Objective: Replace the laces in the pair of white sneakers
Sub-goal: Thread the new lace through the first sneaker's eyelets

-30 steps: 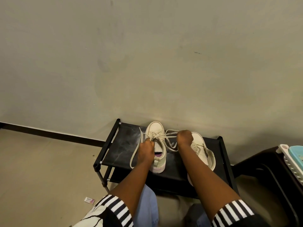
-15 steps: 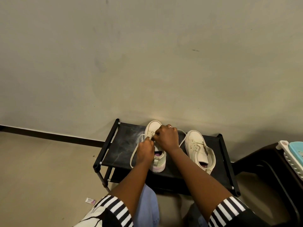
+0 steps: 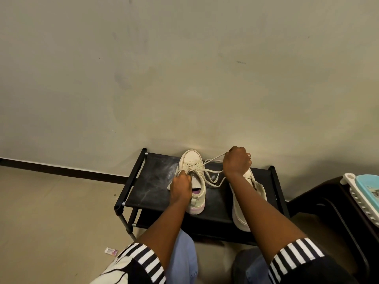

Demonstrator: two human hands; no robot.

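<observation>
Here, two white sneakers stand on the black rack point(image 3: 151, 181). One sneaker point(image 3: 193, 160) is mid-shelf with its toe at the back edge. The other sneaker point(image 3: 240, 216) is near the right edge, under the forearm. The left hand point(image 3: 180, 188) pinches the lace point(image 3: 214, 157) at the eyelets, and the right hand point(image 3: 236, 160), fisted, holds a strand taut.

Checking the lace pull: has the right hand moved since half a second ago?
Yes. The right hand moved right, off the left sneaker toward the right sneaker, holding the lace.
</observation>
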